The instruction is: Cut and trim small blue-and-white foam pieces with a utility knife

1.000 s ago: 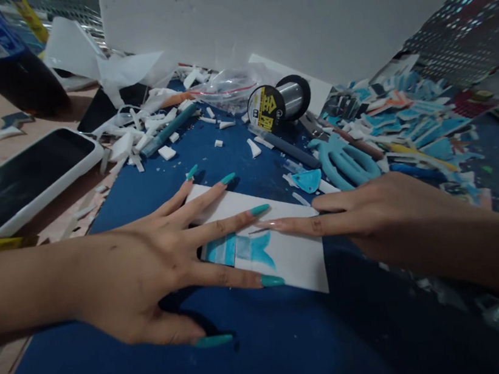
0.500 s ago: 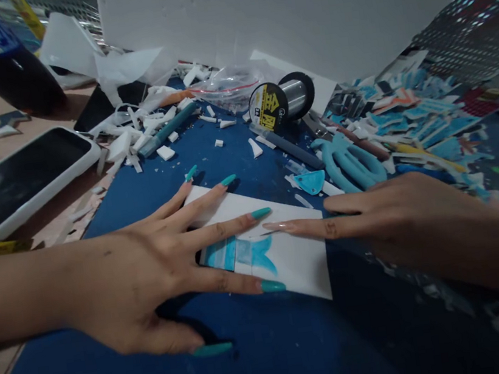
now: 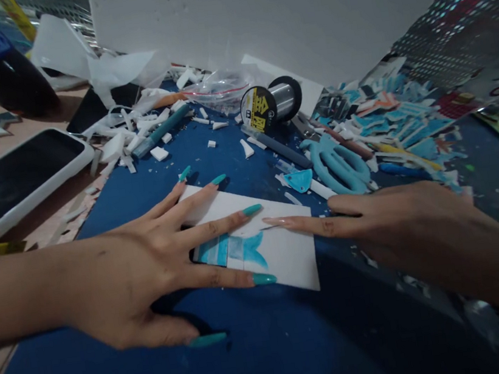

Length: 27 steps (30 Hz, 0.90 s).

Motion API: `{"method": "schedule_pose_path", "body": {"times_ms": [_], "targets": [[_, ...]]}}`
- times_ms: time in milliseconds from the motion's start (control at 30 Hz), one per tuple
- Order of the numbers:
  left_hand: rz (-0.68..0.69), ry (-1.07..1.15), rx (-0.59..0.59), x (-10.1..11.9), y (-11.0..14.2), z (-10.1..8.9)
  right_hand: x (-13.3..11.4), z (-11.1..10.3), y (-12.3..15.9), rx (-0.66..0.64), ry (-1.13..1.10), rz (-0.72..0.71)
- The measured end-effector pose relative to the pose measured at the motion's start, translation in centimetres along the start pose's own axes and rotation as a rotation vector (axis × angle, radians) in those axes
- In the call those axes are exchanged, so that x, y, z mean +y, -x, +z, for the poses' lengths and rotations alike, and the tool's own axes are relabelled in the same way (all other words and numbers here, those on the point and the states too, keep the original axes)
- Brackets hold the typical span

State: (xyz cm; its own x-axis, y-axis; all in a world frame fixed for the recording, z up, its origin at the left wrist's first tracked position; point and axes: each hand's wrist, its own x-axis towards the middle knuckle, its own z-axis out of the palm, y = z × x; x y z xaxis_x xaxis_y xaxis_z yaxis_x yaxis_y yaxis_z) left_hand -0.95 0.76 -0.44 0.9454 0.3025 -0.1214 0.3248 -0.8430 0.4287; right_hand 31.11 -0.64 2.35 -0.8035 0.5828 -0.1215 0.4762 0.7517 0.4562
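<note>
My left hand [image 3: 158, 260] lies flat with fingers spread, teal nails pointing right, across a white card or foam sheet [image 3: 293, 255]. Between its fingers shows a blue fish-tail shape [image 3: 253, 249] with banded blue pieces beside it. My right hand [image 3: 373, 217] comes in from the right, index finger stretched onto the sheet close to my left fingertips, other fingers curled under. A thin dark line shows below that fingertip; what the curled fingers hold, if anything, is hidden.
Beyond the hands on the blue mat [image 3: 262, 351] are blue-handled scissors [image 3: 338, 163], a wire spool [image 3: 270, 104], a teal pen [image 3: 162, 131] and a blue cut piece [image 3: 299, 180]. White and blue scraps [image 3: 399, 106] pile up. A phone [image 3: 22, 177] and dark bottle [image 3: 9, 77] stand left.
The whole view has shifted slightly, so things appear a little further left. Both hands keep nearly the same place on the sheet.
</note>
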Motion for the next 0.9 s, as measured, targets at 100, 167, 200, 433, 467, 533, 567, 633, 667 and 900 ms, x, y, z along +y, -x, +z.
{"method": "schedule_pose_path", "body": {"times_ms": [100, 167, 200, 433, 467, 533, 567, 633, 667, 900], "targets": [[-0.014, 0.005, 0.017, 0.7, 0.2, 0.3, -0.2, -0.2, 0.4, 0.049, 0.022, 0.029], [-0.046, 0.004, 0.023, 1.4, 0.3, 0.5, -0.2, -0.3, 0.6, 0.075, -0.020, 0.032], [-0.064, 0.004, 0.019, 1.7, 0.4, 0.6, -0.2, -0.4, 0.6, 0.084, -0.047, 0.044], [-0.132, -0.039, -0.003, 2.4, 0.9, 0.8, 0.6, -1.2, -0.5, 0.121, -0.307, 0.027], [-0.126, -0.049, -0.004, 2.4, 0.9, 0.8, 1.0, -1.4, -0.6, 0.152, -0.372, 0.038], [-0.128, -0.088, 0.020, 2.4, 1.0, 1.0, 1.9, -1.7, -0.4, 0.257, -0.474, 0.115], [-0.140, -0.119, 0.046, 2.5, 1.0, 1.3, 2.2, -1.8, -0.3, 0.316, -0.491, 0.167], [-0.212, -0.205, 0.150, 2.9, 1.1, 1.9, 2.5, -2.0, -0.2, 0.363, -0.472, 0.258], [-0.236, -0.237, 0.200, 3.1, 1.1, 2.3, 2.3, -2.1, -0.3, 0.338, -0.458, 0.294], [-0.413, -0.420, 0.325, 5.0, 1.6, 3.0, -3.0, -2.7, -1.3, 0.208, -0.704, 0.483]]}}
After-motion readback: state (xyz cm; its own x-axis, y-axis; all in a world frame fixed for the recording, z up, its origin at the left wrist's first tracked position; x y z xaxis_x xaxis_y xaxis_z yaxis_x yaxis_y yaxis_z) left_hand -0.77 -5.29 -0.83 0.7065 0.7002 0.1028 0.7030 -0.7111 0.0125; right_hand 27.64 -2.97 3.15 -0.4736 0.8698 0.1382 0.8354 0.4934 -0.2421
